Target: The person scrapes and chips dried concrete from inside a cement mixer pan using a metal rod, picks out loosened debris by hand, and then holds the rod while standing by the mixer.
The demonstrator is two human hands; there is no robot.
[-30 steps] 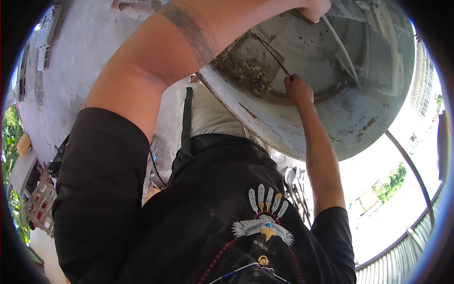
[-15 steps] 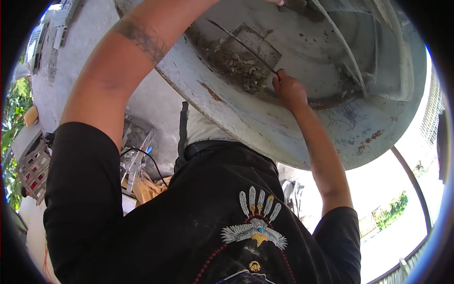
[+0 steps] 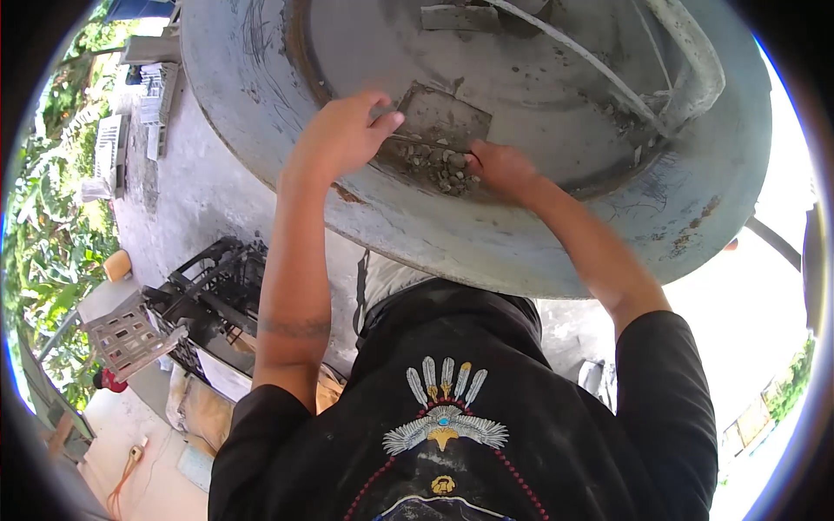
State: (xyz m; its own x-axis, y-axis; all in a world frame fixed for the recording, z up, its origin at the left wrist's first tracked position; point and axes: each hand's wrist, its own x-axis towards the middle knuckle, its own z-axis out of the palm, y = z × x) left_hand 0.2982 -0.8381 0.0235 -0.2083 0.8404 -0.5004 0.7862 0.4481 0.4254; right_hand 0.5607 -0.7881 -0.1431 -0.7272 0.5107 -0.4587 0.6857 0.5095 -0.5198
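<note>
A large, worn metal mixing drum point(image 3: 252, 165) opens in front of me. Inside it, my right hand point(image 3: 506, 171) is closed round the near end of a thin dark metal strip point(image 3: 426, 141), which shows only as a narrow line pointing left. Just below that strip lies a heap of broken grey mortar chunks point(image 3: 447, 169). A square plate or hatch outline point(image 3: 447, 113) shows on the drum floor beyond the chunks. Over the drum's left inner side, my left hand point(image 3: 346, 135) hovers with thumb and forefinger apart, seemingly holding nothing; its other fingers are curled and partly hidden.
A thick bent pipe point(image 3: 695, 69) and a thin curved bar point(image 3: 573, 48) cross the drum's right side. At lower left are a dark crate point(image 3: 204, 304) and a plastic lattice basket point(image 3: 130, 334). Concrete blocks point(image 3: 156, 100) stand on the floor at upper left.
My left hand has come down from the drum's far upper part to its near left side. My right hand still grips the strip, now lying flatter. The whole view has shifted.
</note>
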